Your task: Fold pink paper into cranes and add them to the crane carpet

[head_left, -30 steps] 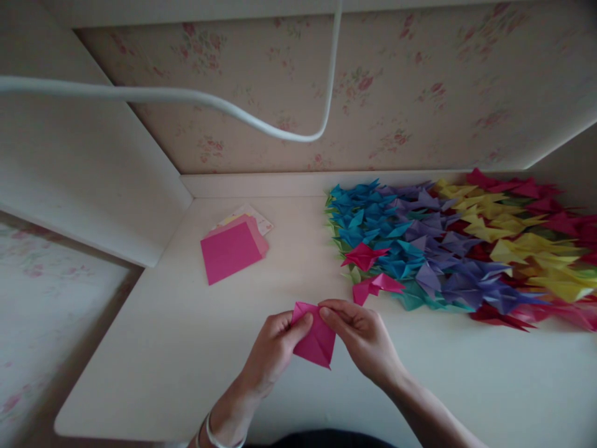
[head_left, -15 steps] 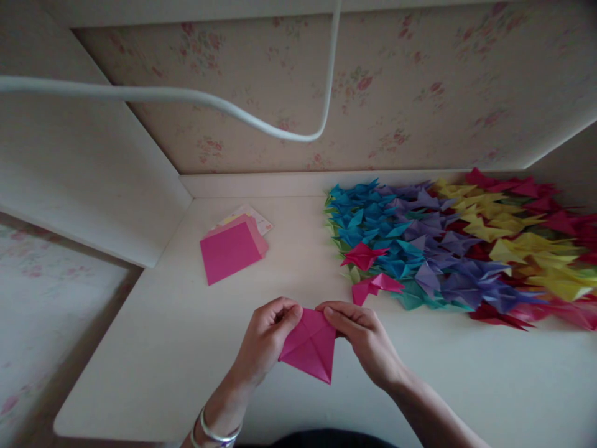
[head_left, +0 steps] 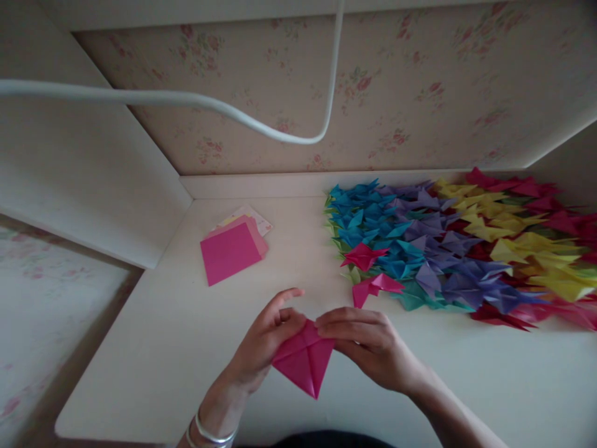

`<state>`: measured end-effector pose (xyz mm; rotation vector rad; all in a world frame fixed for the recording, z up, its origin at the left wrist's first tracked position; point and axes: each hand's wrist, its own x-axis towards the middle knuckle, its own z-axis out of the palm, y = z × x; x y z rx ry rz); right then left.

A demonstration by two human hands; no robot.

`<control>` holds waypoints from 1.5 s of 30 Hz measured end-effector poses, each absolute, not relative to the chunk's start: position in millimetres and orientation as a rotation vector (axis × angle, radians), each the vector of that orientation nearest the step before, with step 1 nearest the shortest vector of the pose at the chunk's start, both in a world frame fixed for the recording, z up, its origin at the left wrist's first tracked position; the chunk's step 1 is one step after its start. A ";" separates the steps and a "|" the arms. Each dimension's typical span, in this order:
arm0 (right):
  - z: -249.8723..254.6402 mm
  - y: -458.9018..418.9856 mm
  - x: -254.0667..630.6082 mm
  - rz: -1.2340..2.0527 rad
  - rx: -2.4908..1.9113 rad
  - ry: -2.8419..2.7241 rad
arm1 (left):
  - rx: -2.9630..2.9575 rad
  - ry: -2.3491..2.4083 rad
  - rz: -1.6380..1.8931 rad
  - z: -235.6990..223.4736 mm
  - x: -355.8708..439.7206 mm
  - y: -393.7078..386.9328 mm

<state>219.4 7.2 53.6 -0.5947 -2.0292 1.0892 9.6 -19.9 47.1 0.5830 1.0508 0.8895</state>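
A folded pink origami paper, shaped like a kite with its point toward me, is held above the white desk. My left hand pinches its upper left edge with the thumb on top, the index finger stretched away from it. On the upper right edge lie the fingers of my right hand, closed on the paper with the thumb below. Crease lines cross the paper's face. Two pink folded paper cranes lie just beyond my right hand.
A stack of square paper sheets, magenta on top, lies at the back left of the desk. Many paper cranes in blue, purple, yellow and red cover the back right. A white cable hangs across the upper view.
The paper has turned slightly and come a little nearer to me. My left index finger has lifted off, and my right fingers now lie over the paper's upper edge.
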 end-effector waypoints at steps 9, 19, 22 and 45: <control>54.7 0.9 216.2 1.154 -1.042 -1.952 | 0.880 0.910 0.851 47.5 -5.3 -36.7; 57.2 0.1 217.6 1.674 -1.048 -1.747 | 1.060 0.998 0.681 58.9 1.1 -32.8; 58.6 1.2 217.4 1.687 -1.042 -1.762 | 1.082 1.075 0.669 57.5 2.0 -31.6; 35.3 -4.9 227.3 2.000 -0.850 -0.976 | 0.922 0.893 0.700 60.3 -9.4 -41.7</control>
